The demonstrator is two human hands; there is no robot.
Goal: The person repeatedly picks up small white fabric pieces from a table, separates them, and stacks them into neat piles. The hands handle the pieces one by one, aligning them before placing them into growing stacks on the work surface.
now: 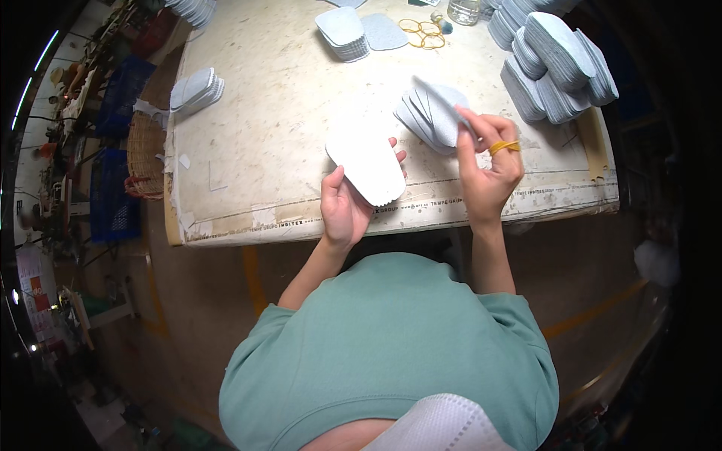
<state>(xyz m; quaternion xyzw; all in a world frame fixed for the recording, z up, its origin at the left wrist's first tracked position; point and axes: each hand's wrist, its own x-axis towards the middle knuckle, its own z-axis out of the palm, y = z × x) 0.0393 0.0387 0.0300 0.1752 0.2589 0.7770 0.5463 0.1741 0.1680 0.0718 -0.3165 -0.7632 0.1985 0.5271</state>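
My left hand [344,204] is closed around a small stack of white rounded pads [366,167], thumb on one side and fingertips showing on the other. The stack hovers at the table's near edge, its lower edges slightly uneven. Between the thumb and fingers of my right hand [492,169] is a single thin grey pad [445,104], tilted on edge and a little blurred. Yellow rubber bands are looped round a finger of that hand. Directly beneath the raised pad lies a fanned-out pile of grey pads [423,124], partly hidden by it.
Bundled stacks of grey pads [556,56] are heaped at the table's [256,128] back right. Farther back are another stack [342,34], loose rubber bands [423,34] and a glass jar [464,10]. A small stack [197,90] sits at left, near a wicker basket [144,154].
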